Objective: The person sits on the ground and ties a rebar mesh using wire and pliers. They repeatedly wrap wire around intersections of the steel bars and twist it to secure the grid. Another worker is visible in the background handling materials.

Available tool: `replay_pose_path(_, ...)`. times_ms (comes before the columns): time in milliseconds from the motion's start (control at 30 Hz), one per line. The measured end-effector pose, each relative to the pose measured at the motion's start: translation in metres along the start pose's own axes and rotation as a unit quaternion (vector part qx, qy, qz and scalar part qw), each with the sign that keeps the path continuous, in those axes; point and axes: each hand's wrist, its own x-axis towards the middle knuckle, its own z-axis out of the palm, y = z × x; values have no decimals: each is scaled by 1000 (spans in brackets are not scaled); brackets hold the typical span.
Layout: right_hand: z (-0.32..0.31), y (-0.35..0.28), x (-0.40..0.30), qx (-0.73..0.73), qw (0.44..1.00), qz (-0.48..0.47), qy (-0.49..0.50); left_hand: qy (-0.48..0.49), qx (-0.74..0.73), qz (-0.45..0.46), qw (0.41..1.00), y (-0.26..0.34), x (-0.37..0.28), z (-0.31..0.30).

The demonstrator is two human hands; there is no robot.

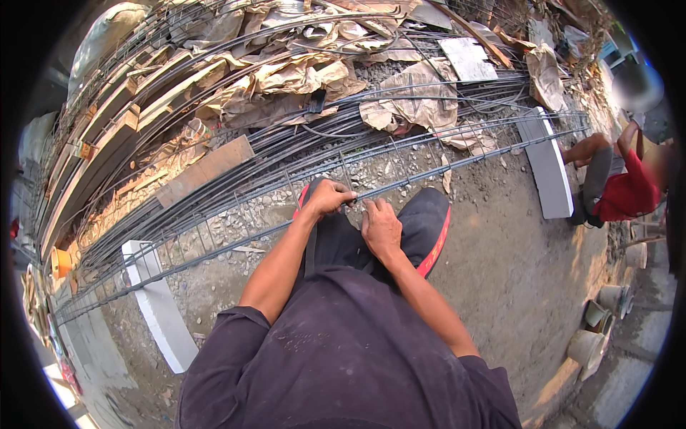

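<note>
A long rebar cage (394, 186) of steel bars and thin stirrups stretches across in front of my knees. Its ends rest across two white blocks, one at the left (161, 316) and one at the right (547, 171). My left hand (331, 197) is at the near bar, thumb and fingers pinched on it. Just to its right, my right hand (381, 228) is held close below the same bar with its fingers curled. Whether a small piece of wire is between those fingertips cannot be made out.
Behind the cage lie loose rebar (343, 115), wooden beams (107, 139), a plank (206, 169) and crumpled paper sacks (300, 75). A person in a red top (629, 187) crouches beyond the right block. Several buckets (587, 346) line the right side.
</note>
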Motion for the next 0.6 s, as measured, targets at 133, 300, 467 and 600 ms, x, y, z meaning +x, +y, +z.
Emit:
replay_pose_path(133, -20, 10, 39, -41, 985, -129, 105, 9, 9, 1, 1000, -3, -1, -2)
replay_pose_path(300, -19, 23, 77, -161, 966, -198, -31, 20, 21, 27, 999, 1, -4, 2)
replay_pose_path(467, -10, 18, 89, -186, 959, -188, -98, 67, 102, 97, 988, -8, -1, 8)
replay_pose_path(600, -9, 17, 82, -191, 961, -170, -102, 96, 110, 114, 983, -11, 2, 15)
